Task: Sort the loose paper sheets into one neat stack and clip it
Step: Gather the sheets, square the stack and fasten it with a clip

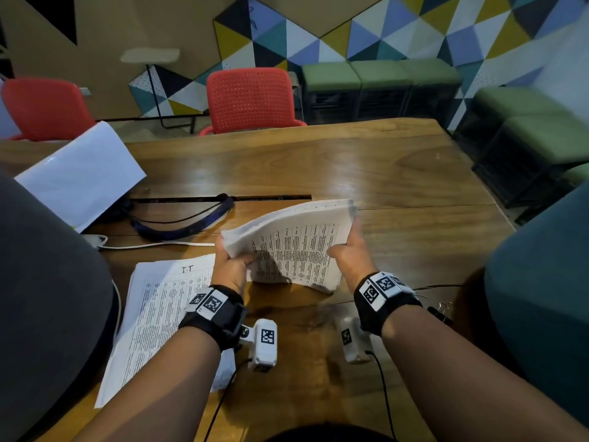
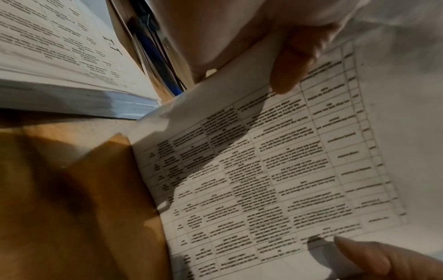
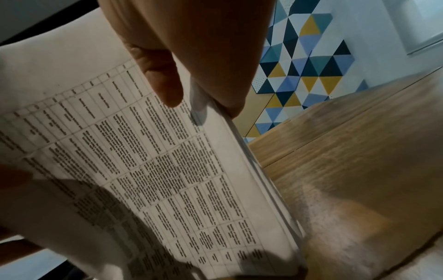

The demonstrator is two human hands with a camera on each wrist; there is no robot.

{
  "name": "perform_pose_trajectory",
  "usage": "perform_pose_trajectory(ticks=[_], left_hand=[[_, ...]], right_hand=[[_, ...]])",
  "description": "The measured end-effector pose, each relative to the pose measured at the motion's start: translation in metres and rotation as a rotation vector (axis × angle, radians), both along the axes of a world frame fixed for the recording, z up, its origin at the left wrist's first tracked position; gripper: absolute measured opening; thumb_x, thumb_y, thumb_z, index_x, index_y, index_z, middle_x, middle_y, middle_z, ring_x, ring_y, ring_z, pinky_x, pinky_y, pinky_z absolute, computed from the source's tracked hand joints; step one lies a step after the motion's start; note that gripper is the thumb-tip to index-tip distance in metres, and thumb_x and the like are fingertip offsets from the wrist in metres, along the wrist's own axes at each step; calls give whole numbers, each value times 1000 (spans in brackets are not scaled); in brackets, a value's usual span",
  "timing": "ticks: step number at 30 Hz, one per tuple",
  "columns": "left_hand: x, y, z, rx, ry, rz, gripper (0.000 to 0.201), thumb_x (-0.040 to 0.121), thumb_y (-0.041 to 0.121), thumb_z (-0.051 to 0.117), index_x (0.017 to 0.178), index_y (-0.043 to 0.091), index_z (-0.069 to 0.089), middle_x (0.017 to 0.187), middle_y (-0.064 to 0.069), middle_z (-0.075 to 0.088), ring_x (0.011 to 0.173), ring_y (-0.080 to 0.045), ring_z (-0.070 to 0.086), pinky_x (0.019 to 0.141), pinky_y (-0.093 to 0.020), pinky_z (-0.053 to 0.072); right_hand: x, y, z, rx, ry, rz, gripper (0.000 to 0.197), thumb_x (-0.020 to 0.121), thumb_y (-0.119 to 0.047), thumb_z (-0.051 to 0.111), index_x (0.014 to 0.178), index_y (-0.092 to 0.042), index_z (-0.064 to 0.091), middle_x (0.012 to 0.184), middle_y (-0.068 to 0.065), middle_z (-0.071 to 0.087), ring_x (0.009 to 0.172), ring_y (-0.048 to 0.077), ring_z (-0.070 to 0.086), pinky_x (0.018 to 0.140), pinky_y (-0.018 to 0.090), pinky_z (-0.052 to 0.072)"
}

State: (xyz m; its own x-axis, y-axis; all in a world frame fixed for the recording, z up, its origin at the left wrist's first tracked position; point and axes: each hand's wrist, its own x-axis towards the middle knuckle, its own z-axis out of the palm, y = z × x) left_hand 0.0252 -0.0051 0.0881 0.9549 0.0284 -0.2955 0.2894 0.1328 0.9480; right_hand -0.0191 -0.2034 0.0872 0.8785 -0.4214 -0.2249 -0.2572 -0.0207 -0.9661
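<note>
A thick bundle of printed sheets [image 1: 296, 247] with tables of text stands tilted on its lower edge on the wooden table [image 1: 398, 173], bowed in the middle. My left hand [image 1: 231, 261] grips its left side, thumb [image 2: 287, 72] on the printed face. My right hand [image 1: 352, 250] grips the right side, thumb [image 3: 165, 83] on the front and fingers behind the edge. A second stack of printed sheets [image 1: 156, 314] marked "I.T" lies flat at the near left, partly under my left forearm. A metal binder clip [image 1: 444, 309] lies by my right wrist.
Blank white paper [image 1: 79, 177] leans up at the far left. A blue lanyard [image 1: 185, 224] and a white cable [image 1: 153, 245] lie behind the flat stack. Red chairs [image 1: 251, 100] and green stools [image 1: 379, 74] stand beyond the table. Dark chair backs flank both arms.
</note>
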Motion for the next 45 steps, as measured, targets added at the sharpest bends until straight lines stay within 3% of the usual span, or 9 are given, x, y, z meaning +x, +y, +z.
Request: perform_pose_trajectory(ticks=[4,8,13,16,19,25,31,36,45], left_hand=[[-1,-2,-2,140,-18,-33,32,92,0,52,114,22,56,105,1,60,109,-19,52,87,-29,43],[9,13,6,192,-34,-8,29,94,13,54,116,32,52,110,3,64,108,-23,58,94,-51,47],[28,48,17,207,-116,102,34,93,5,54,122,21,48,111,4,63,100,-16,61,85,-33,50],[38,74,0,297,-86,120,35,89,3,59,120,14,45,117,-4,61,109,-22,59,96,-37,48],[35,99,-20,318,-9,97,47,91,4,56,135,9,41,130,-9,56,119,-26,55,106,-40,41],[15,160,-72,845,276,34,57,95,27,49,147,10,33,150,-17,34,136,-35,37,111,-40,31],[6,190,-98,1074,440,-56,67,94,36,50,151,21,20,157,-14,18,140,-40,24,115,-49,23],[14,203,-109,1015,495,-34,62,92,29,52,147,14,29,144,-23,42,128,-43,44,109,-47,35],[22,186,-117,1029,539,-165,50,100,35,29,145,15,34,146,-22,33,129,-42,40,111,-44,31]], right_hand=[[-1,3,-9,-3,37,26,60,86,8,53,115,-43,44,116,-3,64,113,18,58,95,50,51],[0,4,-12,3,52,80,47,93,-4,56,133,-26,47,123,-4,64,113,15,60,97,43,50],[8,25,-6,-136,77,325,37,97,-15,54,133,-23,52,127,-3,62,116,16,58,96,37,48],[17,44,-5,-216,69,267,31,97,-12,52,128,-15,56,117,-1,64,105,15,59,84,28,46],[25,62,-13,-264,95,264,30,97,-12,52,125,-13,59,117,3,66,105,21,62,89,34,50],[30,96,-43,-303,253,339,29,94,-14,54,123,-12,61,117,6,67,105,25,64,93,42,52],[26,129,-69,-283,333,380,27,95,-12,53,119,-8,62,113,10,68,100,26,65,89,42,54],[28,141,-80,-309,394,416,30,97,-15,48,124,-6,58,120,11,64,104,25,63,85,33,53],[25,140,-97,-455,612,477,38,94,-4,43,132,-2,47,137,17,41,123,31,46,102,33,39]])
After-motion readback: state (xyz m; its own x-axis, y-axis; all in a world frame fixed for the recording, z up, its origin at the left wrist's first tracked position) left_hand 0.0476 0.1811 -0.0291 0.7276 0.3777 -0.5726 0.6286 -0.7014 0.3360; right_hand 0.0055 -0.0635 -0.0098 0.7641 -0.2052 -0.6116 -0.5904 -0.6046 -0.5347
